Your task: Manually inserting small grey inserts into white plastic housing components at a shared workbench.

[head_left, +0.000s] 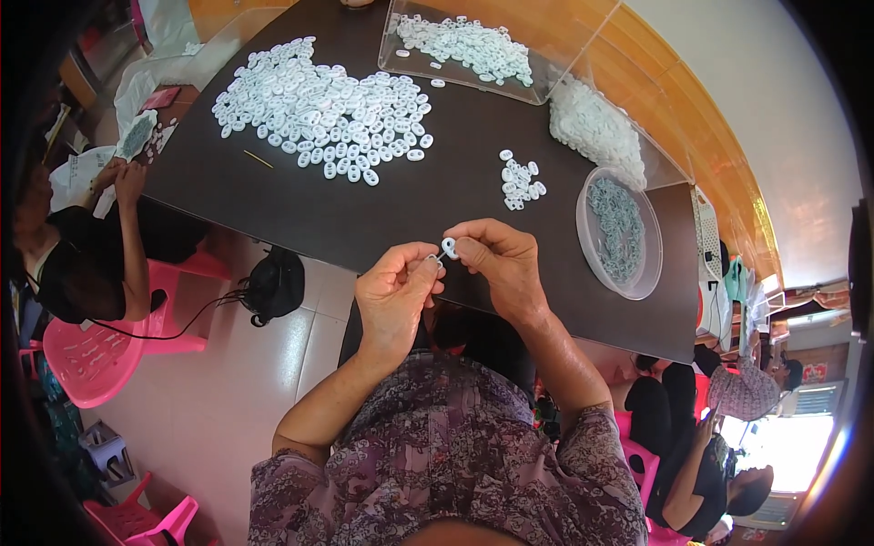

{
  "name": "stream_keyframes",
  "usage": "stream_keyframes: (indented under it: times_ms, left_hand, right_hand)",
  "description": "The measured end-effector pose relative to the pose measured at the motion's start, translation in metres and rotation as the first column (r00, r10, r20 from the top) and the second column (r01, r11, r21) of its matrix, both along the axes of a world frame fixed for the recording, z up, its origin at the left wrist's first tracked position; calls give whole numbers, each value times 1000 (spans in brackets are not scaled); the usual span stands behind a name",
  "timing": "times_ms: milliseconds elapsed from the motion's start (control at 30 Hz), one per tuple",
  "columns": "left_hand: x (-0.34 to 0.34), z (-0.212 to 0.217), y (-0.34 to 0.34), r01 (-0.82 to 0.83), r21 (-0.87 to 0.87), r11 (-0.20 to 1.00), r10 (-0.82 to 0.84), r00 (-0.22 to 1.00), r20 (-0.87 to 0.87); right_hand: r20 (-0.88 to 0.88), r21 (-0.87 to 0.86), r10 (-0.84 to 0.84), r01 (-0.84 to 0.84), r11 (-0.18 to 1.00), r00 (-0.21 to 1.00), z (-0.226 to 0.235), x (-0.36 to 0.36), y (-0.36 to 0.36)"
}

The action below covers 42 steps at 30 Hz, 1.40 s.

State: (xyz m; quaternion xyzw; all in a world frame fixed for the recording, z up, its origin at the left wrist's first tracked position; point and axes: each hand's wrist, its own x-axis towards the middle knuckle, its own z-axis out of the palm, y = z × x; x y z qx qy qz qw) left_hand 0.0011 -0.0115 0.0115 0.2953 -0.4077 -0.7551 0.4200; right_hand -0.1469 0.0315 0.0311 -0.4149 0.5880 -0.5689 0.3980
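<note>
**Two hands pinch a small white part above a dark table**

A small white oval plastic ring (449, 247) sits pinched between the fingertips of the right hand (499, 264), just above the near edge of the dark rectangular table (437, 196). The left hand (393, 293) meets it from the other side, thumb and forefinger closed together on a tiny pale piece touching the ring. Just beyond the hands lies a small cluster of white rings (520, 179); to the right stands a round clear plastic tub of grey-green rings (619, 232). Farther back spread a large heap of white oval rings (323, 105) and a clear rectangular tray (469, 45) holding more. A seated person (86, 255) works at the table's left end, beside pink plastic chairs (91, 359).
</note>
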Motion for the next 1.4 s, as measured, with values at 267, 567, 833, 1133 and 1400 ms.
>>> stream_keyframes:
  times_ms: [267, 567, 833, 1133, 1400]
  left_hand:
    - [-1, 1, 1, 2, -31, 1000, 0, 998, 67]
    - [-1, 1, 0, 2, -30, 1000, 0, 997, 80]
    - [0, -1, -3, -4, -9, 1000, 4, 998, 66]
    - [2, -4, -3, -2, -8, 1000, 2, 998, 56]
    - [3, -3, -4, -10, -1, 1000, 11, 999, 41]
  right_hand:
    - [-46, -50, 0, -3, 999, 999, 4, 4, 0]
    - [-125, -53, -14, 7, 999, 992, 0, 4, -4]
    - [-142, -54, -5, -2, 999, 990, -1, 4, -5]
    - [-107, -11, -4, 2, 1000, 994, 1, 7, -6]
    - [-108, -22, 1, -3, 1000, 994, -1, 6, -7]
